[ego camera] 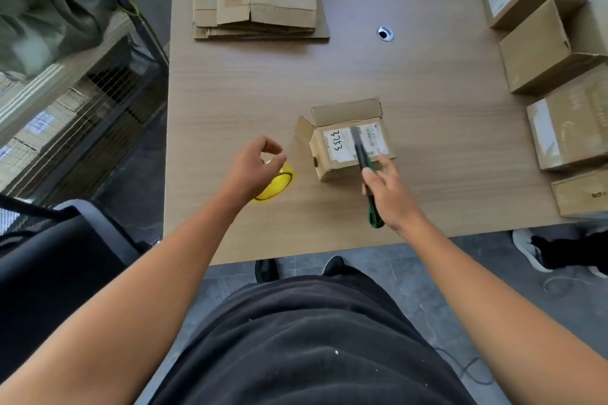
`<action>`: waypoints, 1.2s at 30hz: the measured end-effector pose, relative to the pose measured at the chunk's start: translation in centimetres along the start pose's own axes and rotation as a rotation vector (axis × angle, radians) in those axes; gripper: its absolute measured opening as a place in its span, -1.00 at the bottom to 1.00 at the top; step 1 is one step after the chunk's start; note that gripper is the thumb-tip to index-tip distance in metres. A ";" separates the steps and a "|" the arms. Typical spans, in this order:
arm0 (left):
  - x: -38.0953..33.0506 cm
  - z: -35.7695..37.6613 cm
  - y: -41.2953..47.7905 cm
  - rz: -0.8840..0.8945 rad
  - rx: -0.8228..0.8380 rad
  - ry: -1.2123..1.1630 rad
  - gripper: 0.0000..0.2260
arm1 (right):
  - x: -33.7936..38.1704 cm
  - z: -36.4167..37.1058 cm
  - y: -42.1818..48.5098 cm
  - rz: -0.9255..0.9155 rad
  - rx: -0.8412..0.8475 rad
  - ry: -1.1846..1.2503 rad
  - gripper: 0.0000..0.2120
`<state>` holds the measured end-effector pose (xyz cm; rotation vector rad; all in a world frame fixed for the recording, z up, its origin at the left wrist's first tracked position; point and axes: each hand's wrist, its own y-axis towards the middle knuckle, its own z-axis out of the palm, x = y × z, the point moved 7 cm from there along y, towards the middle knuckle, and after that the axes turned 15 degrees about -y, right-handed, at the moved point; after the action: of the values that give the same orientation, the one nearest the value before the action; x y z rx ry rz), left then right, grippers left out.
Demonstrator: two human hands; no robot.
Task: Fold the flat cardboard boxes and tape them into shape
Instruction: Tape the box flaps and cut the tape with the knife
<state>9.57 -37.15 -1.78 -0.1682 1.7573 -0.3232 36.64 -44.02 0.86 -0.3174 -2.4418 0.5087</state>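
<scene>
A pale wood table [296, 233] fills the view, and the person stands at its near edge. Nearest, the left hand [255, 163] hangs over the yellow tape [278, 182] with thumb and forefinger curled into a ring. The hand hides part of the roll, so it cannot be told whether it grips the roll, pinches a tape end, or holds nothing. The right hand [391, 197] is clamped round a green-and-black cutter [362, 154], whose tip lies over the labelled top of the box [332, 168]. The box sits just beyond both hands near the table's middle, with two flaps sticking out loose at its far-left side. To do the taping well, the flaps probably need pressing flush first. The strip should be drawn taut along the seam and smoothed down, and the blade should then cut the tape only, angled away from the steadying hand. Further back on the left is the flat stack [260, 3], still waiting. The finished boxes [543, 56] crowd the right edge, well apart from the work.
</scene>
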 end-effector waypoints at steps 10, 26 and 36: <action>-1.7 2.5 -3.0 -0.046 0.241 -0.516 -0.91 | 3.9 2.6 -2.1 -0.002 0.043 0.595 -0.88; -3.1 6.1 -4.1 0.175 0.316 -0.123 -0.93 | 3.2 2.7 -2.6 0.110 -0.148 0.489 -0.96; -6.1 7.4 -4.1 0.368 0.337 0.286 -0.80 | 2.3 -0.7 -0.7 0.088 -0.051 0.577 -0.92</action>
<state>17.79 -40.17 3.85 0.4591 1.9395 -0.3805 35.27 -43.67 2.89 -0.5157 -1.8879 0.3326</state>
